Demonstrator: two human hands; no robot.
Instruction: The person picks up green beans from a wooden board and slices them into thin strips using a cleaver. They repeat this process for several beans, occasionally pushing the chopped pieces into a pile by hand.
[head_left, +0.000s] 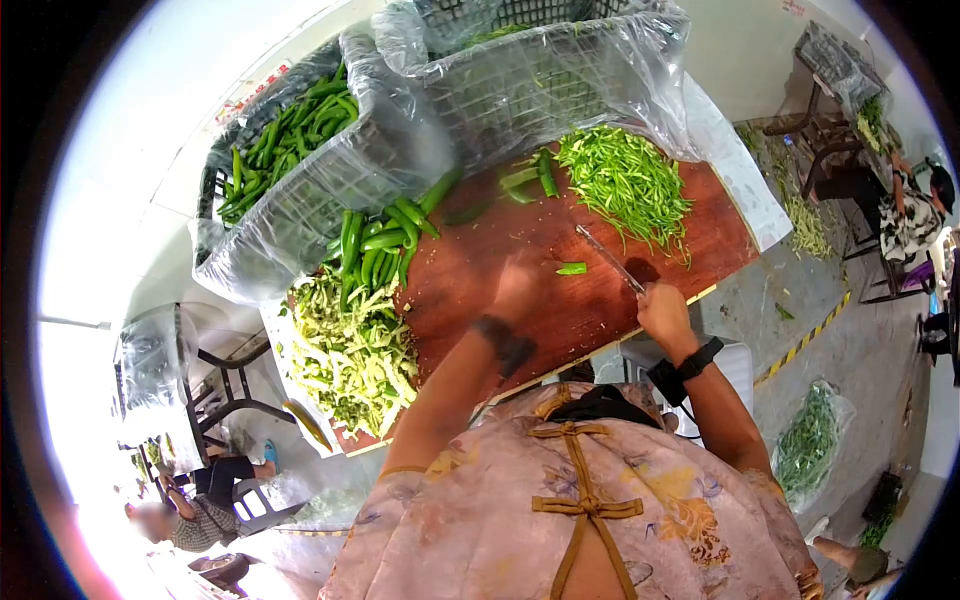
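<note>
My right hand (663, 312) is closed round the handle of a knife (610, 258), its blade pointing up and left over the red-brown board (480, 320). My left hand (520, 290) is smeared by motion above the board, so its fingers cannot be made out. A small green pepper piece (571, 268) lies between the hands, left of the blade. Farther back are another cut pepper (547, 173) and blurred green pieces. Whole green peppers (380, 240) are piled at the board's left, behind pale seedy pepper cores (350, 350). Shredded green pepper (625, 185) is heaped at the back right.
Behind the board stand a plastic-lined crate (540, 90) and, to its left, another crate (290, 225) full of green peppers. A plastic bag of greens (815, 440) lies on the floor at right. Other people sit at far left and far right.
</note>
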